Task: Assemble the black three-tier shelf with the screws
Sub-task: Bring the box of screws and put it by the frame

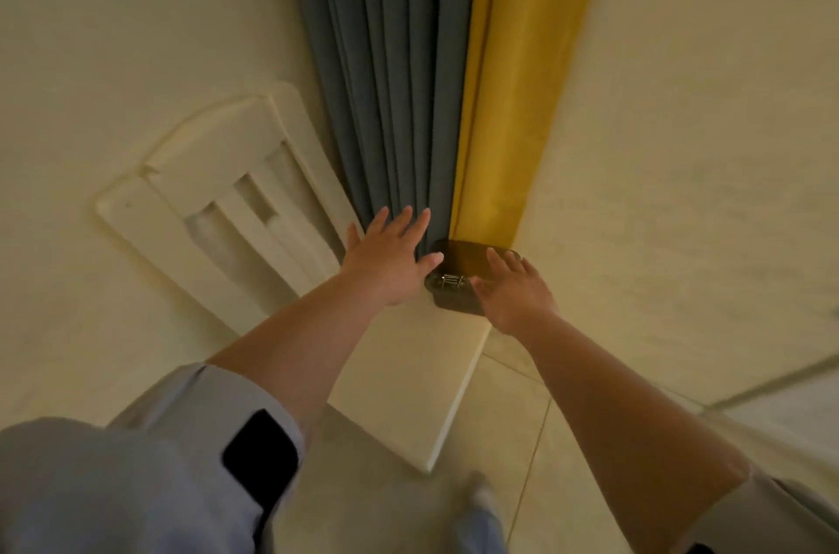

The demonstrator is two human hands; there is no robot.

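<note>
A dark, flat shelf part [456, 259] lies low down at the foot of the curtains, with small shiny metal pieces [449, 281] on its near edge. My left hand [390, 258] is stretched out with fingers spread, just left of the part and against the grey curtain. My right hand [513, 290] reaches over the part's right side with straight fingers; I cannot tell whether it touches. Neither hand holds anything. Much of the dark part is hidden by my right hand and the curtain hem.
A grey curtain [386, 77] and a yellow curtain [513, 99] hang in the corner between pale walls. A white chair [218, 208] stands to the left, its seat [408, 372] under my left forearm. Tiled floor [522, 440] lies below.
</note>
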